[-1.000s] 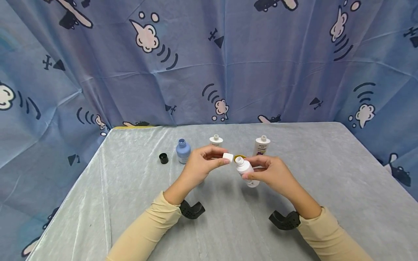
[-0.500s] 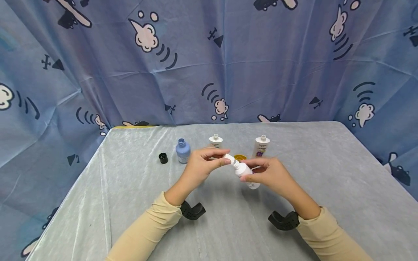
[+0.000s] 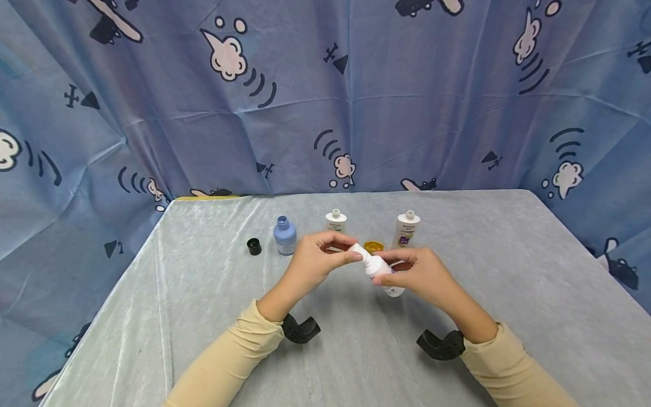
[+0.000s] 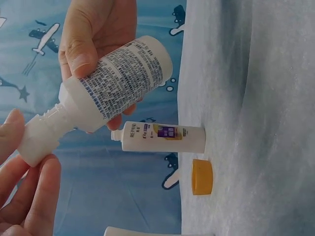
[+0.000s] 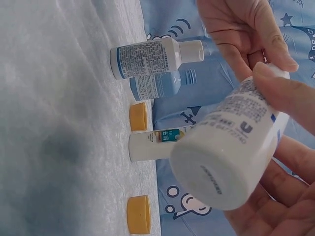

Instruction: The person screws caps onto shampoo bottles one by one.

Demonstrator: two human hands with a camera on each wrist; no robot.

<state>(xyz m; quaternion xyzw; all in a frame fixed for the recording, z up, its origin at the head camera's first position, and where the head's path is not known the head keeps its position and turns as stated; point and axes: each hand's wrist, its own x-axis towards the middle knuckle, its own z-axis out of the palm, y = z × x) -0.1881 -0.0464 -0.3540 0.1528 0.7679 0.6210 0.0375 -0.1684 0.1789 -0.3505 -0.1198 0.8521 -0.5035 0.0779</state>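
Over the middle of the table my right hand [image 3: 419, 274] grips a small white bottle [image 4: 118, 81] with dense printed text, tilted with its neck toward the left. My left hand [image 3: 320, 260] pinches a white cap [image 4: 37, 139] between thumb and fingers. The cap sits over the tip of the neck, and in the left wrist view some of the thread still shows below it. From the right wrist view, the bottle's base [image 5: 209, 177] faces the camera, and the fingers hide most of the cap.
Behind the hands stand a blue uncapped bottle [image 3: 285, 236] and two white uncapped bottles [image 3: 336, 220] [image 3: 407, 229]. A capped white bottle [image 5: 147, 58] stands near the blue one. A black cap [image 3: 254, 246] and two yellow caps [image 5: 138, 215] [image 5: 139, 117] lie on the cloth.
The cap and the bottle neck were apart a second ago. They have come together, and the cap now covers more of the neck than half a second ago.
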